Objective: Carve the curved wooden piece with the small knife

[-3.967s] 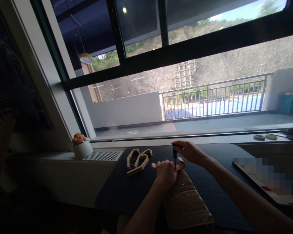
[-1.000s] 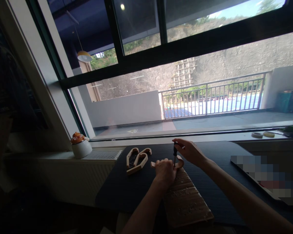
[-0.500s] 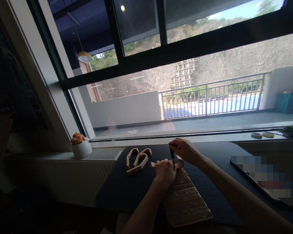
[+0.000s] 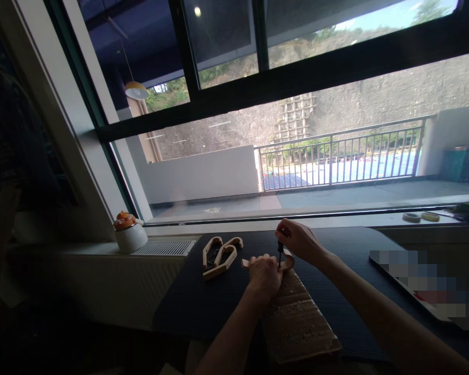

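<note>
The left hand [image 4: 263,272] curls its fingers over the hook [image 4: 290,262] at the far end of the box [image 4: 300,323]; the right hand [image 4: 295,237] pinches the screwdriver [image 4: 280,249]. The hook looks light and stiff, best held by its straight part.

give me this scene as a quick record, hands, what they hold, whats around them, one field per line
left hand: closed over a pale curved wooden piece
right hand: gripping a black-handled screwdriver by its top
screwdriver pose: near upright, shaft pointing down at the wooden piece, beside the left hand
under the left hand: far end of a long brown, shiny-wrapped box; exact contact hidden
left of hands: more pale angular wooden pieces
surface: dark, round-cornered table
on radiator: white pot with orange lid
</note>
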`<action>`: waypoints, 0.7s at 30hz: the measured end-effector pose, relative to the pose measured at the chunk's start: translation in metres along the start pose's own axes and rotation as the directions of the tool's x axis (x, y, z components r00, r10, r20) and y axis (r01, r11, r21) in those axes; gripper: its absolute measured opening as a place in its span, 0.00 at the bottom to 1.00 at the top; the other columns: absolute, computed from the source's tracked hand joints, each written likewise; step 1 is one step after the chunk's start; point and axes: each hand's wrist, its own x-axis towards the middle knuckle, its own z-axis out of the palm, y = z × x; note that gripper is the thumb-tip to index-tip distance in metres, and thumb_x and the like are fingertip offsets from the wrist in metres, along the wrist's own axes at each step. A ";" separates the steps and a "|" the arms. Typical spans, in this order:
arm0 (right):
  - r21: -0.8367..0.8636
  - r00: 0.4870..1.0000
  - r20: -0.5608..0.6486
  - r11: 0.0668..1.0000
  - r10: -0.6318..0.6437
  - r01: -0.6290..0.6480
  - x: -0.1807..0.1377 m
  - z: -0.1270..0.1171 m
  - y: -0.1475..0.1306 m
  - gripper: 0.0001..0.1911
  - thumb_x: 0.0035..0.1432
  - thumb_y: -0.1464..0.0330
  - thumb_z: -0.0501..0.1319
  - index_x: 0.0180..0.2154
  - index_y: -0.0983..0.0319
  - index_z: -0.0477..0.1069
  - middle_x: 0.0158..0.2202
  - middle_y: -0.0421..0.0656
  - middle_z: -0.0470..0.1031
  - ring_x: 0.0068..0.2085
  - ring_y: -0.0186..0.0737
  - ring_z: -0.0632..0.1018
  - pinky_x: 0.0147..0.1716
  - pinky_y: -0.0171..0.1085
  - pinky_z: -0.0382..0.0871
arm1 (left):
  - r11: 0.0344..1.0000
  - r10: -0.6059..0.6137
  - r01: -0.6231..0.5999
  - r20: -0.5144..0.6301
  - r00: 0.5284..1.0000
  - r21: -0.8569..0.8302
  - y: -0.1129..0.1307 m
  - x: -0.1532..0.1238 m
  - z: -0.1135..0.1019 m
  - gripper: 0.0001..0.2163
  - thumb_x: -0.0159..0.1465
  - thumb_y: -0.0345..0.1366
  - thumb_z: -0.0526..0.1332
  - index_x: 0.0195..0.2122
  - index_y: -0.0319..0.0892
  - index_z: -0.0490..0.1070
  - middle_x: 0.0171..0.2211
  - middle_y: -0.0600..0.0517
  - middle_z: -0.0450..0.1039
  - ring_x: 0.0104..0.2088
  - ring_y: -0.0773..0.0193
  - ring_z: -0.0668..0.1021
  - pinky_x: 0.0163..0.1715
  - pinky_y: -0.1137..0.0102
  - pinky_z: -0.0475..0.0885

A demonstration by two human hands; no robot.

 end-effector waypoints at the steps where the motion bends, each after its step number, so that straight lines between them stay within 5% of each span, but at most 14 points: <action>1: 0.005 1.000 0.003 1.000 -0.017 0.017 -0.001 0.000 -0.001 0.09 0.57 0.63 0.54 0.32 0.58 0.70 0.28 0.39 0.72 0.26 0.34 0.69 0.26 0.33 0.57 | 1.000 0.000 0.000 -0.004 1.000 -0.001 0.000 0.000 0.001 0.11 0.62 0.41 0.55 0.33 0.42 0.74 0.36 0.46 0.75 0.39 0.55 0.76 0.41 0.63 0.62; 11: 0.064 0.988 0.082 0.990 -0.133 0.128 -0.010 -0.001 0.004 0.18 0.63 0.68 0.47 0.50 0.57 0.69 0.42 0.42 0.72 0.36 0.35 0.73 0.33 0.33 0.63 | 1.000 0.022 -0.023 -0.038 0.999 -0.009 -0.002 0.000 0.003 0.10 0.61 0.39 0.56 0.32 0.41 0.74 0.35 0.45 0.75 0.37 0.54 0.76 0.39 0.63 0.61; 21: -0.003 0.992 0.098 0.997 -0.081 0.081 0.003 -0.004 0.003 0.13 0.59 0.65 0.54 0.42 0.61 0.73 0.37 0.43 0.75 0.34 0.37 0.74 0.33 0.33 0.62 | 1.000 0.022 -0.022 -0.036 0.999 -0.014 0.001 -0.001 0.000 0.11 0.61 0.39 0.56 0.32 0.40 0.74 0.34 0.44 0.76 0.37 0.52 0.76 0.39 0.62 0.62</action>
